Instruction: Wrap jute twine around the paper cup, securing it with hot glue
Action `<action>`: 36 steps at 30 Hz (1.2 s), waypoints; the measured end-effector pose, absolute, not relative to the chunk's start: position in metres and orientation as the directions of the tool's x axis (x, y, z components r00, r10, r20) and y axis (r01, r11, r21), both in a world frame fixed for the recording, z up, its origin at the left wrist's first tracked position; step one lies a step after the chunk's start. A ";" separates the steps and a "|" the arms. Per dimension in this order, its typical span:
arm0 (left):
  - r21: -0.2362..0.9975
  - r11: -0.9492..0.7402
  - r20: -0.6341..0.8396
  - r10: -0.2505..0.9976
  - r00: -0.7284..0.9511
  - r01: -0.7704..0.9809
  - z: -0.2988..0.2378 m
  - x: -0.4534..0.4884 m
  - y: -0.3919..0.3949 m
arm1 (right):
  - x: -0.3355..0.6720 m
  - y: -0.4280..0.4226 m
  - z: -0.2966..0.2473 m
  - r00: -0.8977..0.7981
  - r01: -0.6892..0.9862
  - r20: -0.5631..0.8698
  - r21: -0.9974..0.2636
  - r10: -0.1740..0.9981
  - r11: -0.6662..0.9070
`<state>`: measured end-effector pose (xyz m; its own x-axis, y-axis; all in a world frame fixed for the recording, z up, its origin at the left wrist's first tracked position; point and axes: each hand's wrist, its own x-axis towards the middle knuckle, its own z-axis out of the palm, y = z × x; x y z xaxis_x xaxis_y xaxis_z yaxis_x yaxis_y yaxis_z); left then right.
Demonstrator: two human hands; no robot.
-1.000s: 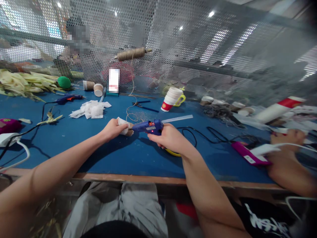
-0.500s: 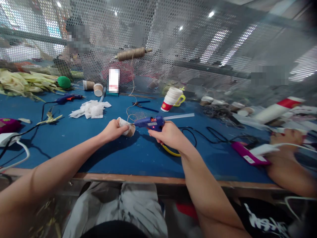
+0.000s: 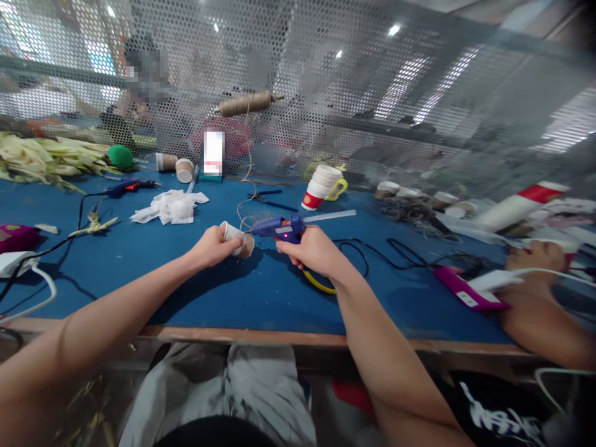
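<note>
My left hand (image 3: 212, 246) is closed around a white paper cup (image 3: 231, 233), tilted on its side, its far end wrapped in brown twine. In my right hand (image 3: 310, 249) is a blue glue gun (image 3: 278, 230) with a small red light on its body. A clear glue stick (image 3: 331, 216) pokes out of the gun's back. The nozzle is at the cup's twine-wrapped part; whether it touches cannot be made out. A strand of twine (image 3: 248, 167) runs from a spool (image 3: 246, 103) on the mesh down toward the cup.
Behind my hands stand stacked paper cups (image 3: 322, 186) and dark-handled pliers (image 3: 274, 200). White crumpled tissue (image 3: 170, 207), a second glue gun (image 3: 130, 187) and corn husks (image 3: 51, 155) lie left. Right are a purple power strip (image 3: 468, 292), black cable (image 3: 400, 251) and another person's arm (image 3: 544, 310).
The glue gun in my right hand has shifted slightly left, its nozzle moving along the cup's wrapped part. My left hand keeps the cup in nearly the same place.
</note>
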<state>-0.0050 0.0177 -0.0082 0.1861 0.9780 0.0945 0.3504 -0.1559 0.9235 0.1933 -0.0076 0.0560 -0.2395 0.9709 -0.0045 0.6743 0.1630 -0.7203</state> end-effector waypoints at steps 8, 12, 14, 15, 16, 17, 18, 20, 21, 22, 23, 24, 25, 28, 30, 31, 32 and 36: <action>0.987 -0.038 0.018 0.991 0.132 0.156 -0.003 -0.007 0.022 | 0.215 0.013 0.058 -0.219 0.451 -0.018 -0.888 0.976 0.085; 1.000 0.028 -0.027 0.997 0.067 -0.008 -0.001 -0.009 0.025 | 0.234 0.042 0.060 -0.020 0.575 0.025 -0.817 0.999 0.032; 0.998 0.035 -0.032 0.998 0.056 -0.055 0.000 -0.009 0.025 | 0.241 0.058 0.055 0.066 0.627 -0.032 -0.776 0.997 -0.066; 0.997 0.032 -0.028 0.998 0.060 -0.072 0.000 -0.008 0.024 | 0.244 0.065 0.051 0.097 0.636 -0.050 -0.765 0.994 -0.101; 0.996 0.027 -0.021 0.997 0.067 -0.083 0.000 -0.008 0.023 | 0.246 0.072 0.046 0.124 0.643 -0.062 -0.755 0.990 -0.128; 0.996 0.023 -0.016 0.997 0.074 -0.088 0.000 -0.007 0.023 | 0.247 0.077 0.040 0.143 0.652 -0.066 -0.744 0.988 -0.144; 0.996 0.020 -0.014 0.997 0.079 -0.087 0.001 -0.007 0.022 | 0.248 0.082 0.035 0.159 0.664 -0.063 -0.731 0.985 -0.154; 0.998 0.014 -0.009 0.996 0.084 -0.065 0.001 -0.006 0.020 | 0.249 0.091 0.025 0.178 0.699 -0.054 -0.696 0.983 -0.165; 0.999 0.009 -0.005 0.997 0.083 -0.044 0.001 -0.006 0.020 | 0.248 0.094 0.022 0.186 0.722 -0.047 -0.671 0.981 -0.169; 1.000 -0.002 0.003 0.997 0.082 -0.017 0.001 -0.006 0.020 | 0.248 0.097 0.021 0.196 0.747 -0.036 -0.642 0.980 -0.173; 1.000 -0.017 0.016 0.996 0.083 0.014 0.001 -0.006 0.019 | 0.247 0.099 0.021 0.207 0.774 -0.021 -0.608 0.978 -0.177; 0.998 -0.034 0.030 0.996 0.087 0.044 0.001 -0.006 0.019 | 0.246 0.100 0.022 0.220 0.799 0.000 -0.574 0.975 -0.181; 0.996 -0.051 0.044 0.995 0.093 0.073 0.001 -0.006 0.018 | 0.244 0.100 0.025 0.232 0.821 0.026 -0.541 0.972 -0.181; 0.984 -0.096 0.077 0.989 0.129 0.149 0.003 -0.005 0.015 | 0.229 0.088 0.039 0.219 0.867 0.109 -0.477 0.970 -0.142; 0.973 -0.127 0.098 0.983 0.155 0.193 0.005 -0.004 0.011 | 0.212 0.072 0.046 0.128 0.876 0.129 -0.479 0.983 -0.051; 0.967 -0.147 0.112 0.979 0.171 0.208 0.006 -0.003 0.010 | 0.201 0.063 0.049 0.038 0.865 0.116 -0.500 0.993 0.026; 0.961 -0.167 0.126 0.974 0.188 0.220 0.006 -0.003 0.008 | 0.190 0.053 0.050 -0.146 0.795 0.103 -0.580 0.984 0.179; 0.938 -0.238 0.174 0.952 0.253 0.252 0.004 -0.002 0.004 | 0.154 0.026 0.044 -0.432 0.463 0.124 -0.819 0.893 0.338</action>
<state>-0.0017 0.0040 0.0043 0.2532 0.9517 0.1737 0.2524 -0.2383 0.9378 0.1538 0.0257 0.0439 -0.4323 0.8931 0.1243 0.4629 0.3381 -0.8194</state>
